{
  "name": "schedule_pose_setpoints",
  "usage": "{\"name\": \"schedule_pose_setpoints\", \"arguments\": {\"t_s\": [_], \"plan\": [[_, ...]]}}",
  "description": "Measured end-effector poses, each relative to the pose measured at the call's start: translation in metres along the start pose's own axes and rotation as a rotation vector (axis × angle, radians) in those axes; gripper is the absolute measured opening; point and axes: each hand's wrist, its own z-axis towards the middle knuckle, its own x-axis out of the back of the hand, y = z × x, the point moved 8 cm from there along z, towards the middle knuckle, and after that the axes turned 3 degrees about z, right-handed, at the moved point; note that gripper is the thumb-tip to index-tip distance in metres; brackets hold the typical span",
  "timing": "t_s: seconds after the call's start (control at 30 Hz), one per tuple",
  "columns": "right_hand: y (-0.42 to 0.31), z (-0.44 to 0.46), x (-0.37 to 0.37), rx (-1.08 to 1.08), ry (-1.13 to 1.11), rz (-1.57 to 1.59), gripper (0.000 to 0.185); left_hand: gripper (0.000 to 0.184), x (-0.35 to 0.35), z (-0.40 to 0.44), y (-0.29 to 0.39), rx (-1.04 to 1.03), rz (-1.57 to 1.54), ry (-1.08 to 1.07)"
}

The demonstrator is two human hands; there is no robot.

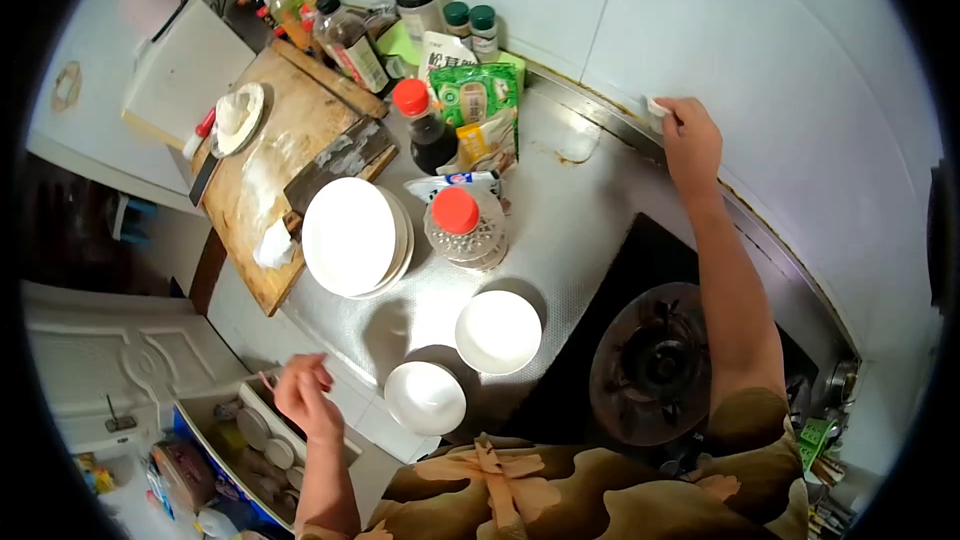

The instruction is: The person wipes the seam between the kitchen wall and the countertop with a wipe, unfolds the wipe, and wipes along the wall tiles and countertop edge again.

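Note:
My right hand [690,138] reaches to the back edge of the metal counter, against the wall. Its fingers are closed on a small white crumpled piece [657,110], paper or cloth; I cannot tell which. My left hand [306,396] hangs in the air beyond the counter's front edge, loosely curled with fingers apart and nothing in it. Closest to it on the counter is a small white bowl [426,398]. Another white bowl [498,332] stands beside that one. A brown stain [574,157] marks the metal left of my right hand.
A gas hob [655,365] lies beneath my right forearm. White plates [350,235] are stacked beside a cutting board [262,175] bearing a cleaver [340,162]. A red-capped jar [466,230], a sauce bottle [430,130] and green packets [478,100] stand mid-counter. Below left, a drawer [262,445] is open.

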Motion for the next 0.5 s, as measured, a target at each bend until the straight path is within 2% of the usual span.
{"name": "schedule_pose_setpoints", "arguments": {"t_s": [0.03, 0.1, 0.23, 0.3, 0.33, 0.4, 0.43, 0.5], "plan": [[-0.009, 0.006, -0.012, 0.011, -0.011, 0.0, 0.018, 0.029, 0.009, 0.002, -0.023, 0.108, 0.011, 0.053], [0.0, 0.013, -0.05, -0.315, -0.174, 0.546, 0.018, 0.031, 0.023, 0.008, -0.063, 0.27, 0.009, 0.132], [-0.006, 0.022, -0.088, -0.415, -0.244, 0.596, 0.019, 0.028, 0.039, 0.017, -0.121, 0.322, 0.005, 0.247], [-0.019, 0.031, -0.091, -0.243, -0.108, 0.429, 0.019, 0.026, 0.038, 0.013, -0.153, 0.4, -0.055, 0.282], [-0.02, 0.034, -0.1, -0.236, -0.114, 0.428, 0.019, 0.026, 0.034, 0.01, -0.162, 0.405, -0.058, 0.288], [-0.061, 0.043, -0.109, 0.312, -0.02, 0.071, 0.017, 0.024, 0.022, 0.003, -0.172, 0.442, -0.053, 0.299], [-0.062, 0.046, -0.119, 0.318, -0.02, 0.068, 0.017, 0.024, 0.017, -0.004, -0.175, 0.503, -0.023, 0.29], [-0.06, 0.05, -0.161, 0.333, -0.237, -0.099, 0.021, 0.025, 0.019, -0.011, -0.192, 0.515, -0.026, 0.348]]}}
